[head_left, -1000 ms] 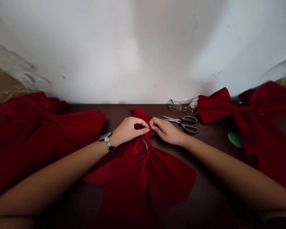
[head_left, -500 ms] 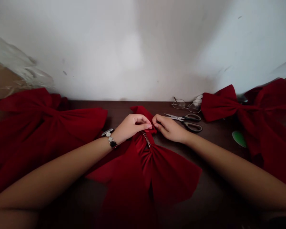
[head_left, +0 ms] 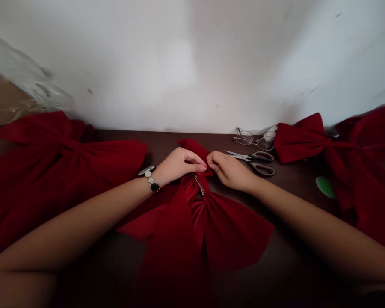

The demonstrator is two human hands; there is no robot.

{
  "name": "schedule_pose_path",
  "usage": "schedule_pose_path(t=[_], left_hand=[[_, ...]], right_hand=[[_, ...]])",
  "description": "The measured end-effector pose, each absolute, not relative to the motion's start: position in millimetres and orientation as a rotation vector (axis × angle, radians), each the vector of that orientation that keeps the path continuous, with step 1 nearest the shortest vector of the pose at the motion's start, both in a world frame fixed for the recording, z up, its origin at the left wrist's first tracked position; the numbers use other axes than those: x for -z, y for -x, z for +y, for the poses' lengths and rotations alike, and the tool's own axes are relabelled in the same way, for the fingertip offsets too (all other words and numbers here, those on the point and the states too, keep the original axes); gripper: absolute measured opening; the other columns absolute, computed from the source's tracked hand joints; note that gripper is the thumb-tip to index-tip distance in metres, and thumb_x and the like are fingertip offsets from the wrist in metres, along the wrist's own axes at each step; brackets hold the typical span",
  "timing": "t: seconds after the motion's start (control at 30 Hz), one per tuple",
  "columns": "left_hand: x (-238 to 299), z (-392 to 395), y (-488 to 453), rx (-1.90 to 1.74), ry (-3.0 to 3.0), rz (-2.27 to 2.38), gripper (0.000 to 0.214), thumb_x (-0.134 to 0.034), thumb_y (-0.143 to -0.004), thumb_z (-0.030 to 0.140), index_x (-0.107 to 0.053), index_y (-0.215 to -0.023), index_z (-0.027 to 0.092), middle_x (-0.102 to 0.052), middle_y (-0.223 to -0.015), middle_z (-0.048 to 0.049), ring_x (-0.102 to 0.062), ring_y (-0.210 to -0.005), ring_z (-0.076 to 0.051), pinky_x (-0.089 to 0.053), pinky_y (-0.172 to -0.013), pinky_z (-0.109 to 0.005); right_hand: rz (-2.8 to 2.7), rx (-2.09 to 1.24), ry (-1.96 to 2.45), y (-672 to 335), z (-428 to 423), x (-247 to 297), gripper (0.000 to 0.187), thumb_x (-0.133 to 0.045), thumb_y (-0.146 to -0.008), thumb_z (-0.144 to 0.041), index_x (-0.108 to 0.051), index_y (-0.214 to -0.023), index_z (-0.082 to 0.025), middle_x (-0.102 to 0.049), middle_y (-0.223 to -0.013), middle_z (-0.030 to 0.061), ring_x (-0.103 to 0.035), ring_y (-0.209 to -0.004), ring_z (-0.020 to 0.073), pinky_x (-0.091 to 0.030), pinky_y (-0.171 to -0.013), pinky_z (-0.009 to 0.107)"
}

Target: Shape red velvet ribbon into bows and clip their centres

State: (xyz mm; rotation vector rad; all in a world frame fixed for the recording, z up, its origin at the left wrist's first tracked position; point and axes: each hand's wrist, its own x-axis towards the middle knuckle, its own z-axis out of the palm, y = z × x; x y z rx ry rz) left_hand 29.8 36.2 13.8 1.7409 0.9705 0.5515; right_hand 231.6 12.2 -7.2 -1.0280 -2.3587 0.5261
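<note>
A large red fabric bow (head_left: 234,231) lies on the dark table in front of me, its tails spread toward me. A slim metal hair clip (head_left: 199,185) rests at its gathered middle. Just beyond the clip, my left hand (head_left: 179,166) pinches a red fabric strip (head_left: 195,147) between thumb and fingers. My right hand (head_left: 228,170) is closed on the same strip from the other side, its curled fingertips nearly meeting the left ones. Whatever small thing may lie between the fingertips is hidden.
Scissors (head_left: 255,160) with dark handles lie just beyond my right hand, and eyeglasses (head_left: 253,140) sit by the wall. More red bows are at the left (head_left: 67,149) and right (head_left: 303,139). A green round object (head_left: 325,187) lies at the right.
The view has shifted slightly, so the things on the table appear a little displaced. Both hands stay pinched at the red strip, with their fingertips slightly closer together.
</note>
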Motion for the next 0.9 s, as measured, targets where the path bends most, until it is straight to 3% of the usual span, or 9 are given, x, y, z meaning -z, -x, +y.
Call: schedule_pose_path(t=[0.3,0.57,0.9], left_hand=[[-12,37,-30,-0.564,-1.960,0.903,0.014,-0.068,-0.077,0.027,-0.072,-0.074,0.014,-0.072,-0.072,-0.0009,-0.062,-0.068,-0.012,-0.047,-0.069,-0.023],[-12,36,-26,-0.579,-1.768,0.909,0.017,-0.065,-0.081,0.029,-0.072,-0.084,0.013,-0.074,-0.086,-0.0061,-0.067,-0.081,-0.016,-0.050,-0.080,-0.028],[-16,35,-27,-0.562,-1.698,0.938,0.014,-0.065,-0.082,0.025,-0.072,-0.082,0.013,-0.075,-0.082,-0.0058,-0.068,-0.078,-0.014,-0.051,-0.080,-0.027]], right_hand=[[-2.292,-0.605,1.024,-225,10,6,0.008,-0.040,-0.091,-0.018,-0.048,-0.088,-0.019,-0.058,-0.088,0.0051,-0.052,-0.077,0.0159,-0.039,-0.071,0.027],[-1.918,-1.165,0.990,-233,19,10,0.013,-0.049,-0.092,-0.030,-0.050,-0.091,-0.017,-0.054,-0.073,-0.0010,-0.048,-0.058,0.0094,-0.040,-0.057,0.023],[-1.915,-1.149,1.006,-231,24,13,0.016,-0.061,-0.084,-0.031,-0.059,-0.082,-0.015,-0.062,-0.076,0.0020,-0.053,-0.067,0.0111,-0.042,-0.065,0.025]])
